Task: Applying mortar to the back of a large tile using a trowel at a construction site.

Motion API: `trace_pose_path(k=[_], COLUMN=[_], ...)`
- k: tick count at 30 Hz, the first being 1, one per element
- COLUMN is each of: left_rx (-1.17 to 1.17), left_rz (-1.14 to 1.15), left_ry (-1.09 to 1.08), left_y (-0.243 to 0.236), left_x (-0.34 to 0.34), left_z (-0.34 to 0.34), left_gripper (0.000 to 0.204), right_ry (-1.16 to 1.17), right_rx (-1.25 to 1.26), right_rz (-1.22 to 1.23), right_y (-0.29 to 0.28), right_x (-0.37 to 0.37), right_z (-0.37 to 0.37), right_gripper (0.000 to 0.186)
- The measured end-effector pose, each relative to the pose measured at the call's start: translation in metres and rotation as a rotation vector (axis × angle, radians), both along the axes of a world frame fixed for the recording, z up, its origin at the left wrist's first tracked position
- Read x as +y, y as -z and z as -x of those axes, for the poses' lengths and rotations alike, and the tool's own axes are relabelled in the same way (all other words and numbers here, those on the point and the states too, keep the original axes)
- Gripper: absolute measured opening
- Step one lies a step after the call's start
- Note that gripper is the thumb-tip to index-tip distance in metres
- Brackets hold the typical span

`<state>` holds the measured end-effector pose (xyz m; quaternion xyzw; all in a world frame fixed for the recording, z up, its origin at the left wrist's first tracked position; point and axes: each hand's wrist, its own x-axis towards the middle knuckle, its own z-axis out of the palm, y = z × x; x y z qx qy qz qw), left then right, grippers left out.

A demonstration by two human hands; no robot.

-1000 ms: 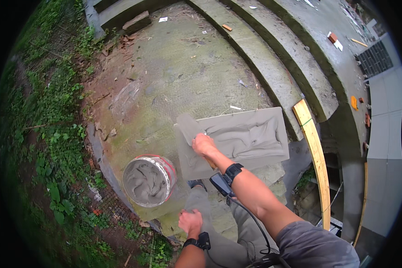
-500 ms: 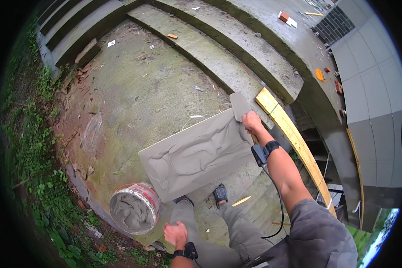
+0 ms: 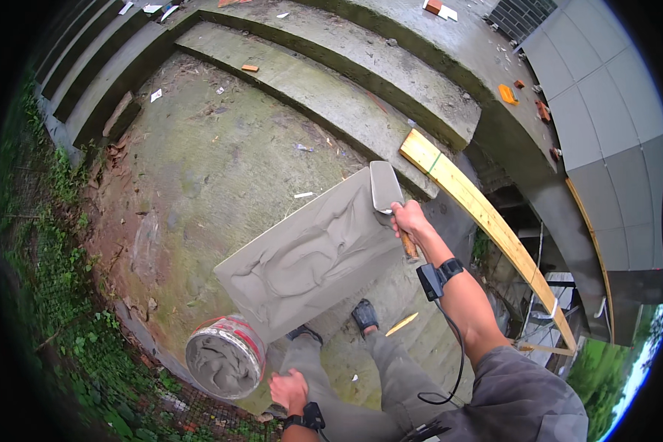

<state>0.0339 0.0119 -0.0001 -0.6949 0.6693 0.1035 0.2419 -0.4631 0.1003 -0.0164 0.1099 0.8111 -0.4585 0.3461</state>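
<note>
Your right hand [image 3: 411,219] grips trowel [image 3: 385,189] by wooden handle [image 3: 409,245], fingers wrapped round. Slab [image 3: 236,277], spread with grey mortar [image 3: 302,264], lies left of right hand, ahead of left hand. Trowel, pointing away from you, over slab's far right corner; cannot tell if touching. Your left hand [image 3: 289,390] curled into loose fist beside your left leg [image 3: 315,368]; cannot tell whether anything sits inside. Mortar bucket [image 3: 252,337] near left hand, to its left. Long plank [image 3: 486,214] right of right hand.
</note>
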Motion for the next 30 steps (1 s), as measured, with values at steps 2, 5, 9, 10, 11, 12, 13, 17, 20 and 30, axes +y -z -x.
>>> trace_pose_path(k=[2, 5, 9, 10, 11, 12, 13, 17, 20, 30], left_rx=[-0.003, 0.055, 0.068, 0.016, 0.036, 0.061, 0.083, 0.226, 0.306, 0.433], left_rz=[-0.043, 0.058, 0.348, 0.320, 0.303, 0.291, 0.276, 0.211, 0.172, 0.100], left_ry=[-0.014, 0.067, 0.072, 0.075, 0.111, 0.140, 0.162, 0.307, 0.399, 0.626], left_y=[-0.004, 0.007, 0.126, 0.065, 0.033, 0.011, -0.005, -0.039, -0.057, -0.125], left_x=[0.002, 0.012, 0.024, 0.021, 0.021, 0.023, 0.025, 0.027, 0.031, 0.053], left_z=[0.013, 0.012, -0.043, -0.017, 0.011, 0.026, 0.039, 0.095, 0.126, 0.180], left_gripper=[0.045, 0.048, 0.043, 0.043, 0.043, 0.044, 0.044, 0.045, 0.046, 0.049], right_ry=[0.006, 0.046, -0.356, -0.325, -0.224, -0.272, -0.255, -0.197, -0.109, 0.112], right_rx=[0.027, 0.044, 0.220, 0.163, 0.107, 0.268, 0.100, 0.082, -0.032, -0.057], right_rz=[-0.073, -0.213, -0.498, -0.553, -0.557, -0.662, -0.613, -0.680, -0.684, -0.578], right_y=[0.004, -0.005, 0.048, 0.030, 0.014, 0.000, -0.037, -0.137, -0.168, -0.192], right_x=[0.021, 0.077, 0.223, 0.219, 0.243, 0.262, 0.279, 0.372, 0.428, 0.537], right_z=[0.003, 0.009, -0.014, -0.047, -0.069, -0.096, -0.109, -0.161, -0.189, -0.257], right_gripper=[0.034, 0.045, 0.038, 0.042, 0.045, 0.046, 0.048, 0.051, 0.043, 0.054])
